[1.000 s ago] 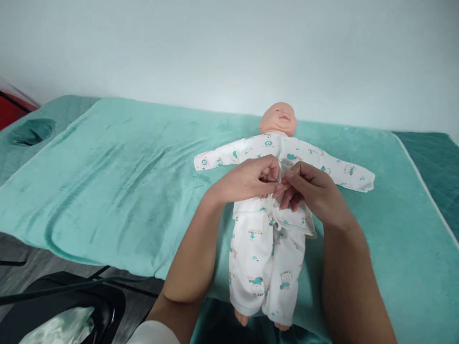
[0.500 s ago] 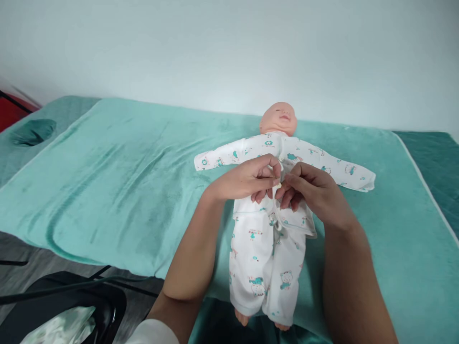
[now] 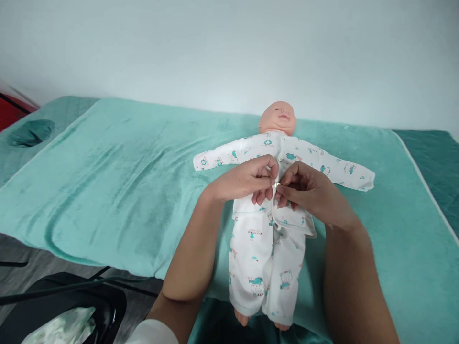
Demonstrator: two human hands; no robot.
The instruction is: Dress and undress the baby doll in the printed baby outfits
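Note:
A baby doll (image 3: 278, 117) lies on its back on a teal blanket (image 3: 125, 181), dressed in a white printed shirt (image 3: 311, 162) and matching trousers (image 3: 265, 267). My left hand (image 3: 244, 180) and my right hand (image 3: 308, 191) meet over the doll's chest. Both pinch the shirt's front edges together at a small snap button (image 3: 277, 184) between their fingertips. The sleeves are spread out to both sides. The doll's bare feet stick out at the near edge.
The blanket covers a padded table that runs to a pale wall. A darker green pad (image 3: 433, 167) shows at the right. A black chair (image 3: 71, 301) with a pale cloth on it stands at the lower left, over a grey floor.
My fingers have shifted slightly at the shirt front, and the small snap button now shows between the fingertips of both hands. The doll has not moved.

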